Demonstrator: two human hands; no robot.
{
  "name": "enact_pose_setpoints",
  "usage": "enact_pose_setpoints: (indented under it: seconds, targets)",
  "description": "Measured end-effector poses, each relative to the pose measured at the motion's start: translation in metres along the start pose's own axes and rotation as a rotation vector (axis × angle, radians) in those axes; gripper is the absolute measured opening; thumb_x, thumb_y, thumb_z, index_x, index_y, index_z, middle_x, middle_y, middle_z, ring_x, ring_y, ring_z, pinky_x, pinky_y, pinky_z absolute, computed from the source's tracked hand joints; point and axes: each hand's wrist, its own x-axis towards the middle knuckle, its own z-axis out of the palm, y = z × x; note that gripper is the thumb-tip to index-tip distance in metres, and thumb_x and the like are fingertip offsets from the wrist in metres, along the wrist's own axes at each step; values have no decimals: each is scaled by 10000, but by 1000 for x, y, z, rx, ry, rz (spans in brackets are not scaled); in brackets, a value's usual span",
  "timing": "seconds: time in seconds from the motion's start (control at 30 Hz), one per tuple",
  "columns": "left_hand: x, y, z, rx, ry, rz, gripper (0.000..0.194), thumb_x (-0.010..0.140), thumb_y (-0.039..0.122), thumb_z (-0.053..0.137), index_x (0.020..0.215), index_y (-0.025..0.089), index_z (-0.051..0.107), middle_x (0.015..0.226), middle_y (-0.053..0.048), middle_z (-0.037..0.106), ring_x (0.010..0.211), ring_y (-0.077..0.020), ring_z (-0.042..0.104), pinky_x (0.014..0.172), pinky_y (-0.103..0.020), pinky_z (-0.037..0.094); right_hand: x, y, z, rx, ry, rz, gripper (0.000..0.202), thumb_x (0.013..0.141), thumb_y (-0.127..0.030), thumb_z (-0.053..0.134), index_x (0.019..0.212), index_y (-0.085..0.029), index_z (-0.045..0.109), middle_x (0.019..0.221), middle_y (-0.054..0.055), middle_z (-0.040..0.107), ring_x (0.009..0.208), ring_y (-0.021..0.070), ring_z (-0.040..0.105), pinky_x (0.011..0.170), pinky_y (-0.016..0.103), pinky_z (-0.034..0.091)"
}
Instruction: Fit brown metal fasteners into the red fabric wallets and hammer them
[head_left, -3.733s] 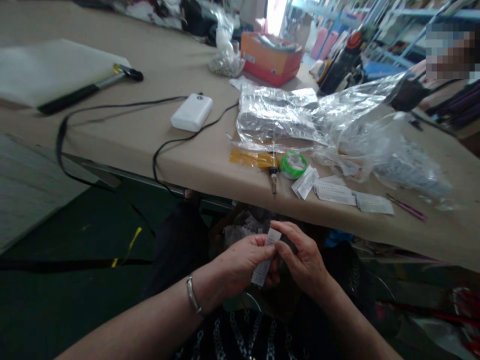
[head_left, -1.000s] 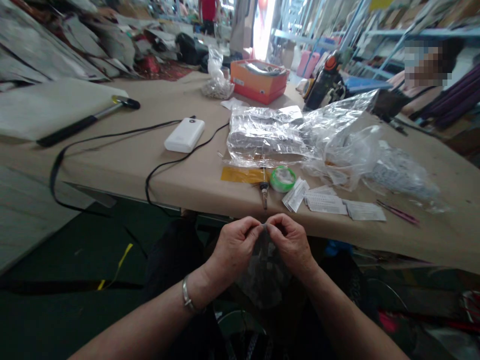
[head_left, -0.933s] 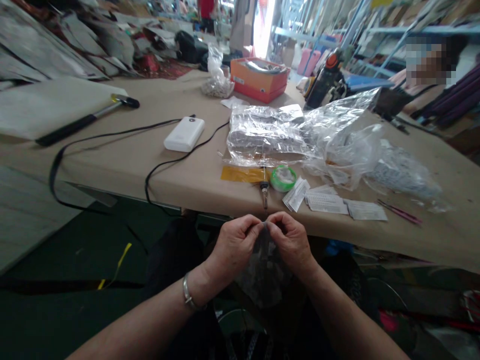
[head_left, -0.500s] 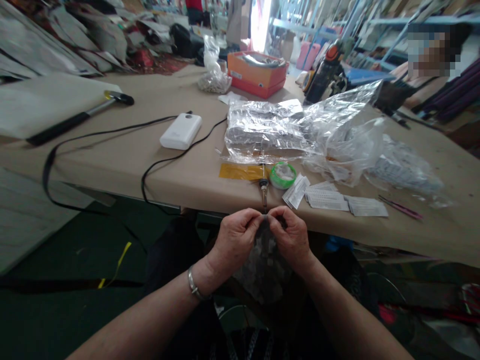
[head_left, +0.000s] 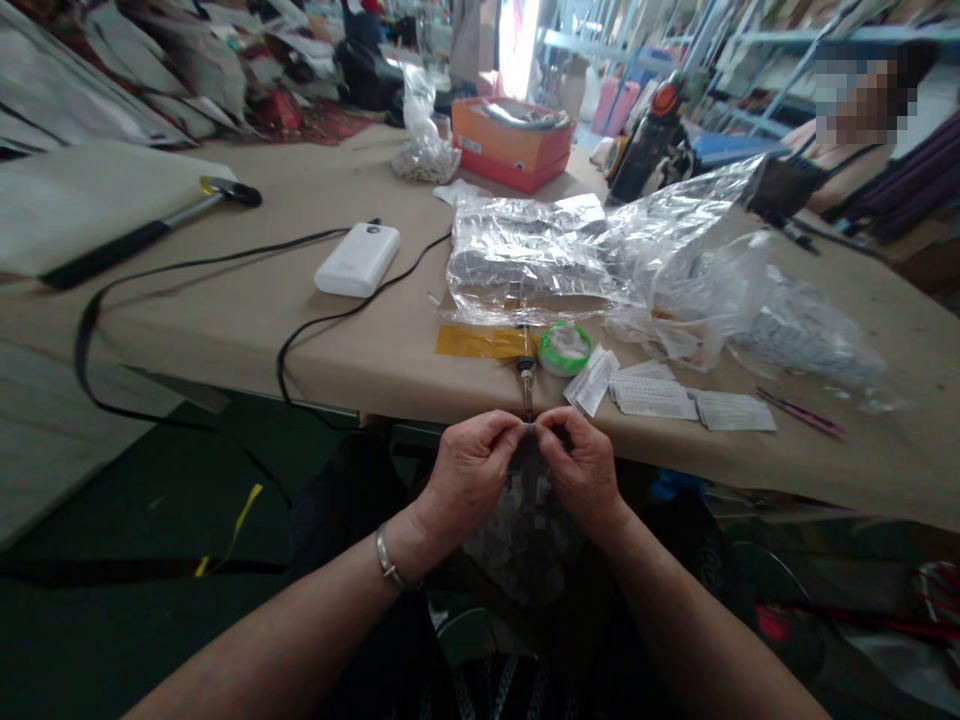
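Observation:
My left hand (head_left: 472, 465) and my right hand (head_left: 581, 465) meet just off the table's front edge, each closed in a pinch. Between the fingertips is the top edge of a grey, mottled piece of cloth (head_left: 525, 540), which hangs down over my lap. Right in front of the fingertips, a thin soldering-iron-like tool (head_left: 526, 378) points its metal tip toward me over the edge. Whether the tip touches the cloth cannot be made out. Amber film (head_left: 476, 342) lies beside the tool on the left, and a round green-rimmed tub (head_left: 565, 349) on the right.
Stacks of white labels (head_left: 652, 392) and pink tweezers (head_left: 801, 412) lie to the right. Behind are clear plastic bags (head_left: 540, 250) and an orange box (head_left: 514, 145). A white power bank (head_left: 358, 260), black cables and a hammer (head_left: 150, 235) lie left. A person sits at far right.
The view has shifted slightly. Both hands keep their pinch at the same place near the tool tip, and the hanging cloth has moved a little.

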Motion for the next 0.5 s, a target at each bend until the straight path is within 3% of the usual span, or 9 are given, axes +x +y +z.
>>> enact_pose_setpoints:
  seconds: [0.33,0.5]
  targets:
    - [6,0,1,-7,1,-19,186,855,231,530,740,160,657,646,19,633,594,-87,543,588,-171,423,0,-2,-1,30,9,-3,95,835,-254,546,782,-184,583,675,-28,584,614,104,528,620,209,426]
    - [-13,-7,-9,-91,-13,-96,219,836,288,572,993,165,662,882,-32,708,775,-130,642,719,-207,496,-25,4,-10,27,-164,-10,124,863,-278,533,810,-185,596,742,-8,627,681,111,577,672,210,448]
